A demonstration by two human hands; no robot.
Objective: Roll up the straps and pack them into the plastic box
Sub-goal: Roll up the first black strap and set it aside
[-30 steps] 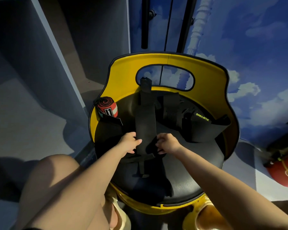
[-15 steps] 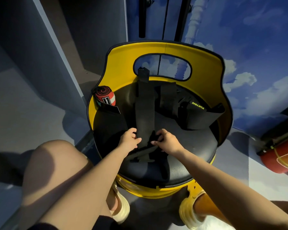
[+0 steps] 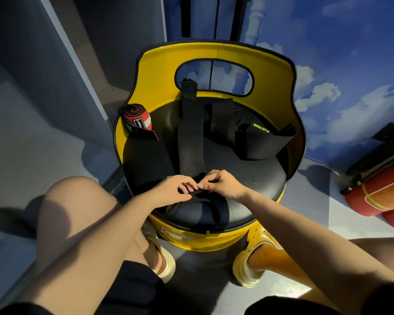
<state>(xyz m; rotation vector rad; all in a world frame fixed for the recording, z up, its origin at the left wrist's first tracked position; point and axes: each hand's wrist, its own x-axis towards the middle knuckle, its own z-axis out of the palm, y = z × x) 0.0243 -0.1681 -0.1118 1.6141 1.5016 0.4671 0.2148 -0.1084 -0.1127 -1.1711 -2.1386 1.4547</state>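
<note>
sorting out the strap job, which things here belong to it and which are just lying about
Job:
long flat black strap, pinched by left hand and right hand
rolled red-and-black wrap
black XUEYING-lettered strap

Lying about:
yellow round chair
red cylinder

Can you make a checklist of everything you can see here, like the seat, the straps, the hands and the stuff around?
Surface: round black seat of a yellow chair.
Job's things: long black strap lying flat up the seat, its near end between both hands; rolled red strap at the seat's left edge; black XUEYING strap loose at the right; no plastic box in view.
Clutter: nothing seen.
Hands: left hand and right hand both pinch the long strap's near end.
Cables: nothing seen.
Surroundings: sky-painted wall, red roll on the floor at right, person's knees and yellow shoes.
</note>
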